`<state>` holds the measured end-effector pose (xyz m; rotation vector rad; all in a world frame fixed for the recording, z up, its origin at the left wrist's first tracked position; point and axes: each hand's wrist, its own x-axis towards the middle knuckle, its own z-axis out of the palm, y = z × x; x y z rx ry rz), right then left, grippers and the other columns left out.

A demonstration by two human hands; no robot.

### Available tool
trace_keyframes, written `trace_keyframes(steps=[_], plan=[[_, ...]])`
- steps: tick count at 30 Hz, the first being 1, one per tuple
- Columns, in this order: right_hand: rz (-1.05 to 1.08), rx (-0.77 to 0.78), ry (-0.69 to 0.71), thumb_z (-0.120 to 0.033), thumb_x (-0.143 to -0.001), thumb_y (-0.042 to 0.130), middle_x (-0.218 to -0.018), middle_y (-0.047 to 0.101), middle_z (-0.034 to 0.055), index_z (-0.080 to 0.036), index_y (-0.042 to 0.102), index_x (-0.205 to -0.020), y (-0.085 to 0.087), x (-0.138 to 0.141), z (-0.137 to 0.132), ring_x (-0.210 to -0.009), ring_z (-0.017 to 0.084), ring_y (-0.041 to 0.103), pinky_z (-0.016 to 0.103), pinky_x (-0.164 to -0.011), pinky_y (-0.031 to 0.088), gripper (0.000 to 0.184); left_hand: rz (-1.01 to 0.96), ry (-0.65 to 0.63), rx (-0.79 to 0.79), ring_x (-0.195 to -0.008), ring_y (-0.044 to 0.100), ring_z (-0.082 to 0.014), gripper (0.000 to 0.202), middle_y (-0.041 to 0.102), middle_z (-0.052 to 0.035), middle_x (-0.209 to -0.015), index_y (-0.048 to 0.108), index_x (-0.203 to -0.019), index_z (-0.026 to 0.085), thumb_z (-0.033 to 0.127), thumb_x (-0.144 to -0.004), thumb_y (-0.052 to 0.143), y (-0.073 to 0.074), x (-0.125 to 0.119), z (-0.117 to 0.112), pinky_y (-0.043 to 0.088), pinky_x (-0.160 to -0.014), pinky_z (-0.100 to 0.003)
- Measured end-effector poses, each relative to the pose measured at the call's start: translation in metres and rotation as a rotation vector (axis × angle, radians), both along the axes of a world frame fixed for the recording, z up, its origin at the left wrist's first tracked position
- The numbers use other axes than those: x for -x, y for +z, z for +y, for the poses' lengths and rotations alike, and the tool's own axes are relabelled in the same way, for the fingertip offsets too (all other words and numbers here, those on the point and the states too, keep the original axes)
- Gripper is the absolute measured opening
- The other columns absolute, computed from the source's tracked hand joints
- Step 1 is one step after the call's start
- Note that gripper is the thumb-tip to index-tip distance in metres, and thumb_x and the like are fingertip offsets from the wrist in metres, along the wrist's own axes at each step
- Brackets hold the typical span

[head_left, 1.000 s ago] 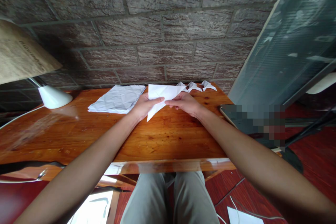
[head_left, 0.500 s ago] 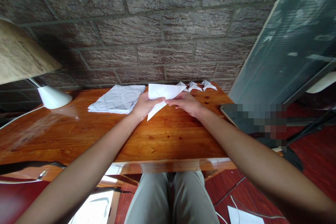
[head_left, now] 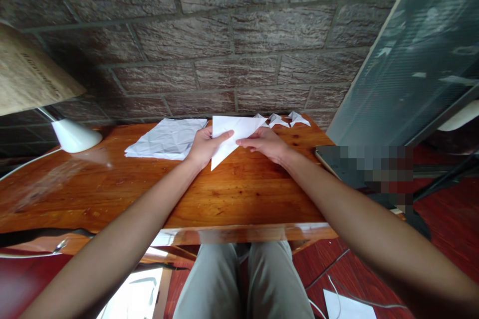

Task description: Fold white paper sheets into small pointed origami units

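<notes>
A white sheet of paper [head_left: 229, 134], folded into a triangle pointing down toward me, is lifted just above the wooden table [head_left: 232, 194]. My left hand [head_left: 204, 147] grips its left edge, thumb lying across the front. My right hand [head_left: 267, 143] pinches its right side, fingers curled behind the paper. Both hands are closed on the sheet near the table's far middle.
A crumpled white sheet [head_left: 168, 138] lies flat to the left of my hands. Three small folded paper shapes [head_left: 284, 119] sit at the far right by the brick wall. A white lamp base [head_left: 73, 135] stands far left. A dark tablet [head_left: 337, 159] lies at the right edge.
The folded paper and both hands have shifted slightly; my left thumb now lies higher across the paper. Nothing else has moved.
</notes>
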<state>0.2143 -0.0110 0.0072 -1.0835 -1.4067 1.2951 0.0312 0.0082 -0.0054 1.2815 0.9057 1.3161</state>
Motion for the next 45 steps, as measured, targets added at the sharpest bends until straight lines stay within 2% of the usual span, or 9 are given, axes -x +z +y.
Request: trace_keyframes(steps=[5, 10, 15, 21, 26, 31, 38, 45], plan=[[-0.073, -0.004, -0.016, -0.043, -0.049, 0.089, -0.053, 0.059, -0.002, -0.016, 0.061, -0.058, 0.0, 0.0, 0.001, -0.051, 0.008, 0.047, 0.023, -0.048, 0.034, 0.041, -0.043, 0.09, -0.027, -0.06, 0.059, -0.0138, 0.04, 0.07, -0.0001, -0.067, 0.072, -0.071, 0.016, 0.049, -0.056, 0.09, 0.004, -0.001, 0.001, 0.045, -0.058, -0.025], [-0.061, -0.002, -0.019, -0.04, -0.048, 0.091, -0.054, 0.06, -0.0016, -0.017, 0.061, -0.057, -0.001, 0.0, 0.001, -0.051, 0.009, 0.047, 0.024, -0.049, 0.034, 0.039, -0.124, 0.069, -0.042, -0.056, 0.055, -0.0116, 0.043, 0.064, 0.0022, -0.06, 0.064, -0.062, 0.018, 0.053, -0.057, 0.088, 0.004, 0.002, 0.006, 0.043, -0.055, -0.024], [-0.077, 0.016, 0.015, -0.043, -0.051, 0.089, -0.048, 0.056, -0.0024, -0.017, 0.057, -0.052, 0.0, 0.0, 0.0, -0.048, 0.008, 0.043, 0.025, -0.048, 0.03, 0.041, -0.098, 0.034, -0.054, -0.06, 0.059, -0.0142, 0.045, 0.067, 0.0005, -0.063, 0.067, -0.066, 0.019, 0.059, -0.059, 0.085, 0.004, 0.001, 0.005, 0.044, -0.055, -0.025], [-0.078, 0.003, -0.007, -0.043, -0.049, 0.09, -0.05, 0.056, -0.0028, -0.016, 0.058, -0.054, 0.0, -0.001, 0.0, -0.049, 0.008, 0.044, 0.024, -0.048, 0.03, 0.042, -0.123, 0.014, -0.041, -0.066, 0.062, -0.0162, 0.046, 0.07, -0.0006, -0.068, 0.069, -0.071, 0.019, 0.06, -0.059, 0.085, 0.005, 0.001, 0.005, 0.047, -0.059, -0.026], [-0.091, 0.004, -0.012, -0.041, -0.051, 0.089, -0.051, 0.057, -0.0025, -0.016, 0.059, -0.057, 0.001, -0.002, -0.001, -0.049, 0.008, 0.045, 0.024, -0.048, 0.031, 0.039, -0.127, 0.021, -0.009, -0.057, 0.056, -0.0116, 0.041, 0.066, 0.0014, -0.064, 0.067, -0.064, 0.017, 0.051, -0.059, 0.089, 0.006, 0.002, 0.005, 0.043, -0.058, -0.025], [-0.11, -0.004, -0.04, -0.041, -0.05, 0.091, -0.05, 0.056, -0.0019, -0.015, 0.06, -0.054, 0.003, -0.003, -0.001, -0.049, 0.008, 0.045, 0.024, -0.048, 0.032, 0.041, -0.192, -0.012, 0.001, -0.061, 0.061, -0.0143, 0.042, 0.068, -0.0004, -0.065, 0.067, -0.068, 0.016, 0.052, -0.062, 0.087, 0.012, 0.002, 0.004, 0.045, -0.059, -0.026], [-0.049, 0.011, -0.041, -0.038, -0.047, 0.092, -0.054, 0.059, -0.0019, -0.014, 0.062, -0.057, 0.001, -0.004, 0.002, -0.051, 0.007, 0.046, 0.022, -0.049, 0.034, 0.04, -0.276, 0.001, -0.02, -0.078, 0.07, -0.0208, 0.04, 0.073, -0.0033, -0.072, 0.072, -0.079, 0.016, 0.046, -0.06, 0.09, 0.013, 0.001, 0.004, 0.053, -0.068, -0.029], [-0.071, 0.023, -0.055, -0.04, -0.048, 0.091, -0.054, 0.059, -0.001, -0.015, 0.061, -0.057, -0.002, -0.003, 0.003, -0.051, 0.008, 0.047, 0.023, -0.049, 0.035, 0.041, -0.257, 0.103, -0.056, -0.068, 0.066, -0.0159, 0.039, 0.074, -0.0019, -0.076, 0.077, -0.083, 0.017, 0.042, -0.057, 0.091, 0.008, 0.002, 0.008, 0.05, -0.063, -0.026]])
